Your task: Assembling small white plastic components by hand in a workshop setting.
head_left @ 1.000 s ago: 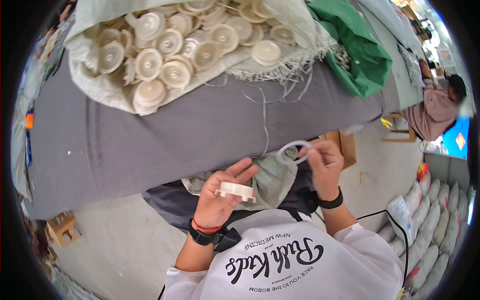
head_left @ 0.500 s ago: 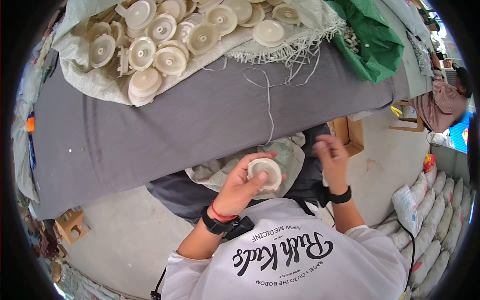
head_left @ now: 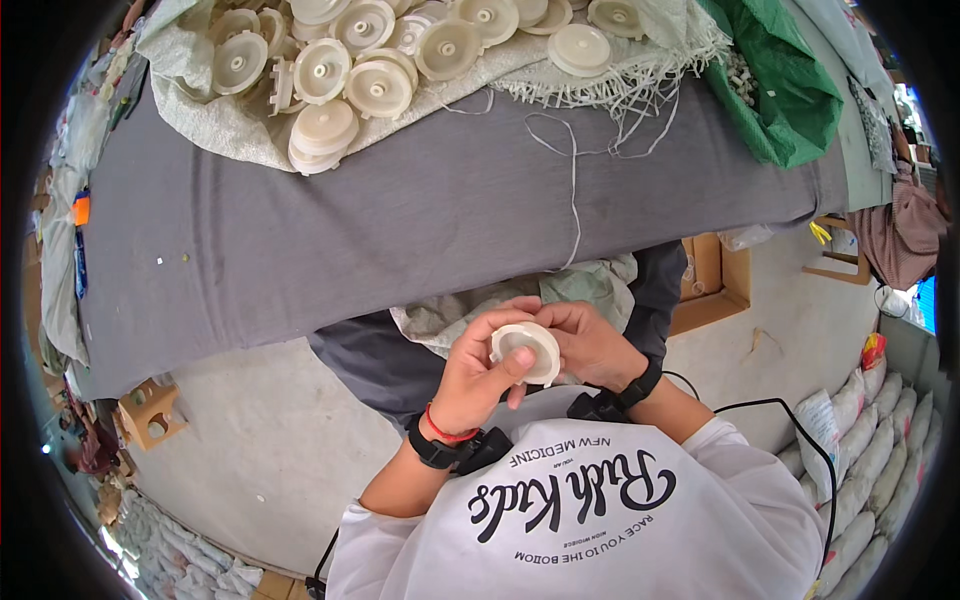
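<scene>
My left hand (head_left: 472,372) grips a round, off-white plastic part (head_left: 538,344), a shallow disc with a raised rim and small tabs. The thumb presses on its face and the fingers wrap behind it. From the right, my right hand (head_left: 602,350) is closed against the far right edge of the same disc. Its fingertips are partly hidden behind the disc, so any small piece between them does not show. Many similar round plastic parts (head_left: 378,88) lie heaped on a white woven sack (head_left: 225,130) at the far side of the table.
A grey cloth covers the table (head_left: 400,220). At the back right, a green bag (head_left: 795,115) holds small greyish pieces (head_left: 741,80). Woven cloth (head_left: 440,315) lies over my lap. An open cardboard box (head_left: 715,312) and stacked filled sacks (head_left: 865,470) are at right, with another person's sleeve (head_left: 895,235) beyond.
My right hand has moved left from beside the lap and now meets the disc's edge. The left hand still holds the disc in nearly the same place. The view has shifted slightly.
</scene>
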`<state>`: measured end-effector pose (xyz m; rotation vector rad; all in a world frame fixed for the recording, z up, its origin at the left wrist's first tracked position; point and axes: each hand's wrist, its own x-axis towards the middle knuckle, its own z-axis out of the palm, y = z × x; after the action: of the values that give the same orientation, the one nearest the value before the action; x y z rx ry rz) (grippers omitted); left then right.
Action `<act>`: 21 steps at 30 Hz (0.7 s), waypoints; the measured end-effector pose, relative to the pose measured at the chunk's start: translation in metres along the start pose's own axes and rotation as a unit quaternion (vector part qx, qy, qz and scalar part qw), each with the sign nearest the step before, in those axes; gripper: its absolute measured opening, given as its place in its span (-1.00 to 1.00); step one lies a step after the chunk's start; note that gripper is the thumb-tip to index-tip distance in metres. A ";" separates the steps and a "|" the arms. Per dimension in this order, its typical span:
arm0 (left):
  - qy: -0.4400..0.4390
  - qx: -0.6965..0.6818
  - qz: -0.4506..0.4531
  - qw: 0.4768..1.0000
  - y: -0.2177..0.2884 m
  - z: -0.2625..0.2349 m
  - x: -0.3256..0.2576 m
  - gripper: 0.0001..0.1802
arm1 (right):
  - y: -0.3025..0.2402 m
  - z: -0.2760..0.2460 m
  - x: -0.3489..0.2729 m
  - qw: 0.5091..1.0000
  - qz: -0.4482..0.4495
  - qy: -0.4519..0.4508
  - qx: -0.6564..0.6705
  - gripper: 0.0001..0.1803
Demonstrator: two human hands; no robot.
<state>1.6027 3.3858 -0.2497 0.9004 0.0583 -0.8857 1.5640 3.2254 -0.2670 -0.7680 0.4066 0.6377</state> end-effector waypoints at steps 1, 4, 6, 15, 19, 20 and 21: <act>0.007 0.021 0.011 1.000 0.000 0.000 0.000 -0.65 | -0.001 -0.001 -0.001 0.999 -0.044 0.004 -0.031 -0.82; 0.019 0.084 0.040 0.995 0.000 0.002 0.001 -0.64 | -0.003 -0.001 -0.001 0.990 -0.117 0.012 -0.082 -0.84; 0.010 0.061 0.031 0.998 -0.001 0.000 0.002 -0.63 | -0.004 0.002 0.000 0.984 -0.146 0.013 -0.103 -0.84; 0.015 -0.100 0.032 0.994 0.011 -0.007 -0.003 -0.52 | 0.003 -0.004 0.001 0.981 -0.154 0.016 0.118 -0.85; 0.042 -0.005 0.114 0.993 0.015 -0.005 -0.002 -0.52 | 0.000 -0.012 -0.003 0.980 -0.160 -0.035 0.113 -0.86; 0.059 0.043 0.143 0.987 0.014 -0.003 -0.001 -0.51 | -0.001 -0.011 -0.004 0.987 -0.126 -0.017 0.098 -0.84; 0.058 0.044 0.145 0.987 0.010 0.000 0.000 -0.51 | -0.003 -0.009 -0.005 0.992 -0.093 0.000 0.082 -0.82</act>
<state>1.6092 3.3888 -0.2432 1.0132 -0.0106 -0.5677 1.5616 3.2153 -0.2685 -0.6403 0.3785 0.4240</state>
